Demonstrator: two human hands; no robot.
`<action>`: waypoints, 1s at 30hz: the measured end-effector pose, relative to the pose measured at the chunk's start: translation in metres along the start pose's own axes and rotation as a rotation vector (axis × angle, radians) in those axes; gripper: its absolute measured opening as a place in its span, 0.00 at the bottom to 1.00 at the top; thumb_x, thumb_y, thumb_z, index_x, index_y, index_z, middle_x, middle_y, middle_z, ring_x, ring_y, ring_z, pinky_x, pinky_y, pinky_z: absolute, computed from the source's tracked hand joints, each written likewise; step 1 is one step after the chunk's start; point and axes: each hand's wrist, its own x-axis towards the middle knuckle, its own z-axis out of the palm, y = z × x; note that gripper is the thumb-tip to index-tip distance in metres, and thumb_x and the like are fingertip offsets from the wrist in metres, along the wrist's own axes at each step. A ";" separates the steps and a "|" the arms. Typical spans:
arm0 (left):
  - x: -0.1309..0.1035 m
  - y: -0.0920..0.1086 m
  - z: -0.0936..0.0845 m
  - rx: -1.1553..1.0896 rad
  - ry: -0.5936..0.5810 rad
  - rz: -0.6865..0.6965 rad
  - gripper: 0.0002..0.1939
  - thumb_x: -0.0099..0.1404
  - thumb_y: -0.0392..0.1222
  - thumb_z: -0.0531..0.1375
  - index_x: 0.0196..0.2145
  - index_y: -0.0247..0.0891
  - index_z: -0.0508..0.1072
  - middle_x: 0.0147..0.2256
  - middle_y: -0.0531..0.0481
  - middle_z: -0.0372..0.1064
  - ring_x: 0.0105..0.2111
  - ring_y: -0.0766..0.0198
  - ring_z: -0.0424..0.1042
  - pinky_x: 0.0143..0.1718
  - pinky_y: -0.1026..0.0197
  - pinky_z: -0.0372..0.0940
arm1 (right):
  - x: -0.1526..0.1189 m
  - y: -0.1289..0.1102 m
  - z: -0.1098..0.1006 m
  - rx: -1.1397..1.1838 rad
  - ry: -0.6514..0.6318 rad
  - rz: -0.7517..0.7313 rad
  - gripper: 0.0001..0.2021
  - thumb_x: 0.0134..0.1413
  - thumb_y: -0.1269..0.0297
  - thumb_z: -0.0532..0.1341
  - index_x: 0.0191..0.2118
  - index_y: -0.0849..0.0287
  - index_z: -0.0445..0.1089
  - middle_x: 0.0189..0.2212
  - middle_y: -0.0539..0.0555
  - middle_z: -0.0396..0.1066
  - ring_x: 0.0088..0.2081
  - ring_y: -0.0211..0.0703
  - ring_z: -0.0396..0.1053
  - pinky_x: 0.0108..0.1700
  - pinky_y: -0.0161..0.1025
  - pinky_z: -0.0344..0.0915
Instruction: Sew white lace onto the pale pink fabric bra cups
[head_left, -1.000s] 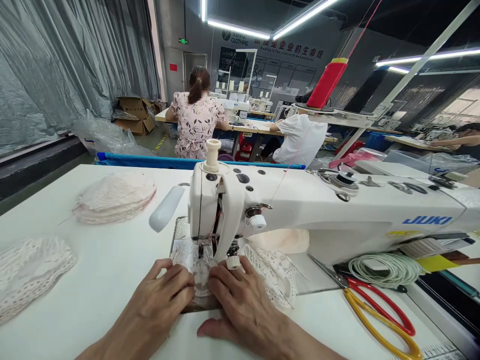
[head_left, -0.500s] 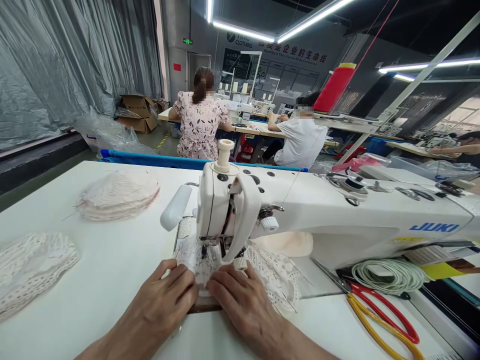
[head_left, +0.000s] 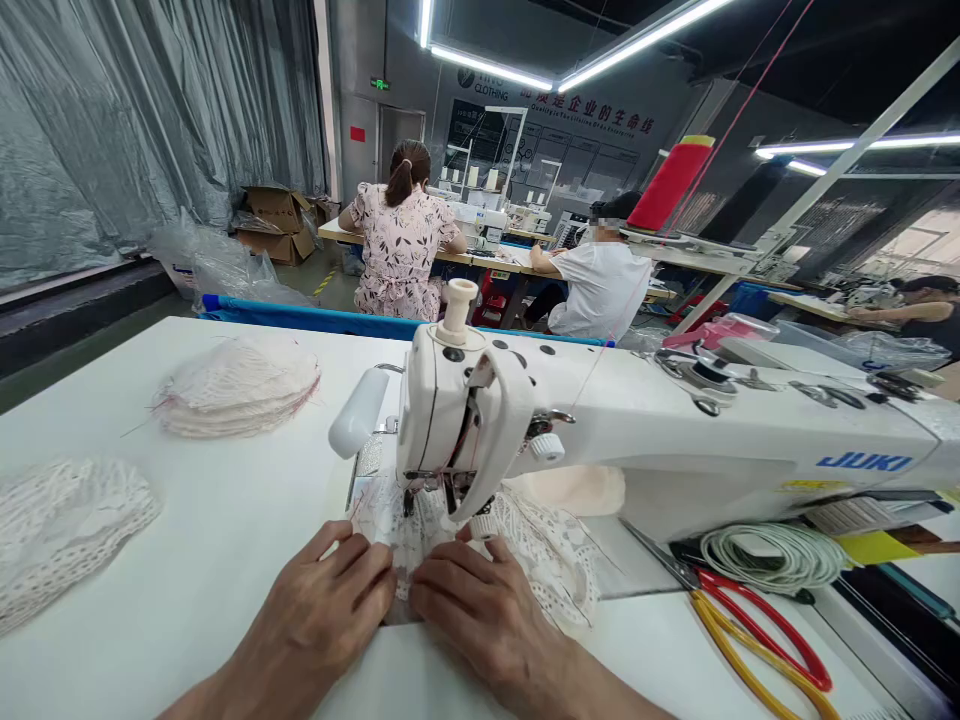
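Note:
A piece of white eyelet lace fabric [head_left: 555, 560] lies under the needle area of a white sewing machine [head_left: 637, 420]. My left hand [head_left: 322, 600] grips its left edge, fingers curled and pressed together just in front of the presser foot [head_left: 409, 502]. Beside it, my right hand [head_left: 480, 605] is closed on the same lace, its fingertips below the machine head. A narrow gap separates the two hands. Part of the lace spreads out to the right of my right hand, beneath the machine arm. The fingertips are partly hidden by the fabric and knuckles.
Stacked lace pieces [head_left: 240, 390] and another lace pile [head_left: 71, 540] lie on the left of the table. To the right are scissors [head_left: 757, 640] with red and yellow handles and a coil of pale cord [head_left: 776, 555]. A red thread cone [head_left: 671, 185] stands behind. Two people sit ahead.
Both hands keep their hold on the lace and have barely moved. The view has shifted slightly. A person in white ahead has lowered their hands toward their table.

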 end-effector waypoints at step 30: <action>0.010 0.004 -0.009 0.005 0.013 -0.021 0.16 0.68 0.30 0.46 0.36 0.39 0.72 0.29 0.52 0.66 0.30 0.64 0.65 0.39 0.56 0.55 | -0.003 0.002 0.001 0.045 -0.001 0.024 0.10 0.64 0.62 0.53 0.36 0.62 0.67 0.31 0.50 0.71 0.36 0.39 0.67 0.49 0.44 0.50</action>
